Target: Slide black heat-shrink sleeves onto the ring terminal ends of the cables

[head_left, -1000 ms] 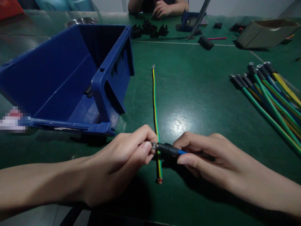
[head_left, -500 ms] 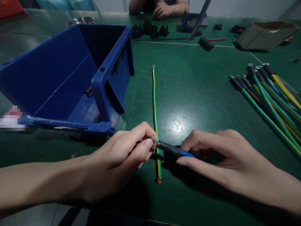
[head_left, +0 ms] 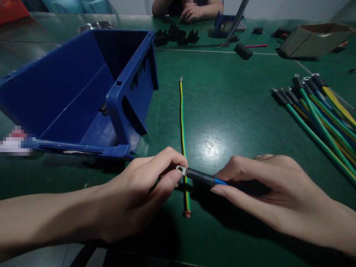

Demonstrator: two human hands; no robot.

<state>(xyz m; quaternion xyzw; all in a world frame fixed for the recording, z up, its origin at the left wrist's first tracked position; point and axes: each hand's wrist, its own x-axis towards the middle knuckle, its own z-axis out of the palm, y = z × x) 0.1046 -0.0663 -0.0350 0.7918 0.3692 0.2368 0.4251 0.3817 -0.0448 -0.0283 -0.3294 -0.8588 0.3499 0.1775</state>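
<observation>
A blue cable point(head_left: 221, 181) with a black sleeve point(head_left: 201, 176) and a silver ring terminal point(head_left: 182, 170) at its tip spans the gap between my hands. My right hand point(head_left: 258, 189) is closed round the cable just behind the sleeve, thumb and forefinger pinching it. At the other end, the thumb and fingers of my left hand point(head_left: 152, 181) hold the terminal by its edge, and its hole shows. Beneath them on the table lies a green-yellow cable point(head_left: 183, 126), with a lug at its far end and bare copper strands at the near end.
On the left stands a blue bin point(head_left: 69, 144) with a few black tubes point(head_left: 104, 108) inside. Several finished-looking cables point(head_left: 314, 111) lie fanned at the right. Black parts point(head_left: 176, 34) and a cardboard box point(head_left: 314, 41) are farther back. Across the table sits another person point(head_left: 191, 12).
My left thumb and fingertips have eased back a little, exposing more of the terminal and its hole. My right hand and the cable have shifted only slightly.
</observation>
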